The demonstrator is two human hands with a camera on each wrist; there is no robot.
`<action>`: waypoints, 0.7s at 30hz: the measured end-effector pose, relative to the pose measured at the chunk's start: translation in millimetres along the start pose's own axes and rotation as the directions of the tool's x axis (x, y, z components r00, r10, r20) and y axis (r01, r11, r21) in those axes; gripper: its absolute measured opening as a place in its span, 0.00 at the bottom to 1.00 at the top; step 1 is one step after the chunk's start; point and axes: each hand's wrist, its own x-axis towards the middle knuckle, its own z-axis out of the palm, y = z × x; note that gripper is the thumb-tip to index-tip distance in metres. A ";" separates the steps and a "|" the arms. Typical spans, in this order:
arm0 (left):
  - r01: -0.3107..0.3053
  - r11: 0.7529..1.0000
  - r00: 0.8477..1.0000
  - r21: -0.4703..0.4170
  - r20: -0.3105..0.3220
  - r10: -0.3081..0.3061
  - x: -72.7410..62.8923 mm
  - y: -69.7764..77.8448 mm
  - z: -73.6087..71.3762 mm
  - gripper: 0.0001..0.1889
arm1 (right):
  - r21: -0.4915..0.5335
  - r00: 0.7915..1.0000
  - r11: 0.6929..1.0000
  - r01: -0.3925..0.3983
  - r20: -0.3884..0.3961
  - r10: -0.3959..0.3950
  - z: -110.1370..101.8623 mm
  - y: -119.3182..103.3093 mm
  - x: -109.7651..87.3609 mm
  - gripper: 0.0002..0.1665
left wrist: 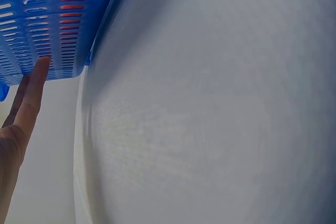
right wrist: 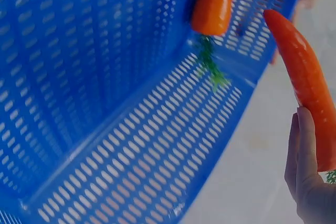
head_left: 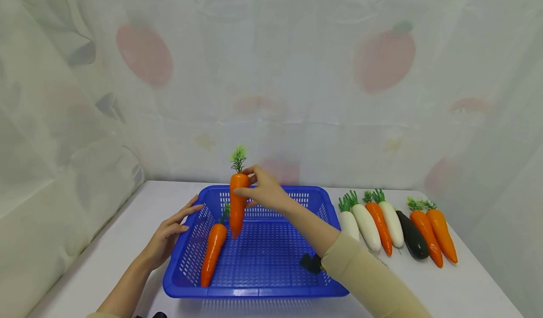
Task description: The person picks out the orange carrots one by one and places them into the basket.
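In the head view my right hand (head_left: 265, 189) pinches an orange carrot (head_left: 239, 205) near its leafy top, holding it upright with the tip down over the left part of a blue plastic basket (head_left: 254, 291). Inside, along the left wall, lies another carrot (head_left: 213, 254) with its greens toward the back. My left hand (head_left: 167, 235) touches the basket's left rim and outer side with extended fingers. The left wrist view shows those fingers (left wrist: 32, 95) against the slotted wall. In the right wrist view the held carrot (right wrist: 307, 77) is beside the thumb and fingers.
To the right of the basket, a row lies on the white table (head_left: 471, 280): white radishes (head_left: 366, 226), several carrots (head_left: 379, 228) and a dark eggplant (head_left: 412, 235). A black object (head_left: 311, 264) shows by my right forearm. Fabric curtains (head_left: 271, 73) stand behind and beside the table.
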 end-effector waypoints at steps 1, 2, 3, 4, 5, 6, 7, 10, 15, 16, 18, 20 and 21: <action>-0.002 1.000 1.000 -0.001 0.001 0.002 0.0 0.1 -0.1 0.29 | 0.014 1.000 1.000 -0.011 0.006 0.011 2.9 1.7 1.2 0.34; -0.004 1.000 1.000 -0.004 0.003 0.004 -0.1 0.2 -0.1 0.29 | 0.028 1.000 0.999 -0.021 0.012 0.021 5.7 3.5 2.5 0.34; -0.006 1.000 1.000 -0.006 0.005 0.006 -0.1 0.4 -0.1 0.29 | 0.039 0.999 0.999 -0.034 0.016 0.033 8.4 5.4 3.7 0.34; -0.009 1.000 1.000 -0.008 0.007 0.009 -0.1 0.6 -0.1 0.29 | 0.054 0.999 0.997 -0.048 0.021 0.047 11.1 7.3 4.7 0.34; -0.012 1.000 1.000 -0.011 0.011 0.012 -0.2 0.9 -0.1 0.29 | 0.068 0.998 0.996 -0.060 0.026 0.058 13.7 9.2 5.7 0.35; -0.014 1.000 1.000 -0.017 0.015 0.014 -0.3 1.2 -0.1 0.29 | 0.077 0.997 0.994 -0.073 0.027 0.071 16.2 11.1 6.7 0.35; -0.016 1.000 1.000 -0.022 0.018 0.016 -0.3 1.3 0.0 0.29 | 0.093 0.996 0.992 -0.087 0.030 0.085 18.6 13.2 7.6 0.35; -0.020 0.999 0.999 -0.036 0.026 0.021 -0.5 1.6 0.0 0.29 | 0.127 0.991 0.983 -0.135 0.035 0.132 25.0 19.9 9.7 0.36; -0.030 0.998 0.999 -0.050 0.036 0.032 -0.6 1.8 -0.5 0.28 | 0.157 0.976 0.963 -0.219 0.058 0.212 32.0 31.0 13.0 0.34; -0.032 0.998 0.999 -0.053 0.037 0.034 -0.5 1.7 -0.6 0.28 | 0.163 0.972 0.958 -0.234 0.066 0.226 33.0 32.9 13.4 0.33; -0.033 0.998 0.999 -0.057 0.039 0.035 -0.5 1.8 -0.6 0.28 | 0.167 0.966 0.952 -0.258 0.074 0.249 34.7 36.9 13.8 0.32; -0.032 0.998 0.999 -0.060 0.040 0.034 -0.2 1.8 -0.7 0.28 | 0.168 0.960 0.946 -0.277 0.085 0.266 36.1 41.0 14.3 0.30; -0.031 0.998 0.999 -0.062 0.041 0.034 -0.1 1.9 -0.7 0.28 | 0.170 0.958 0.943 -0.285 0.090 0.273 36.7 42.9 14.5 0.29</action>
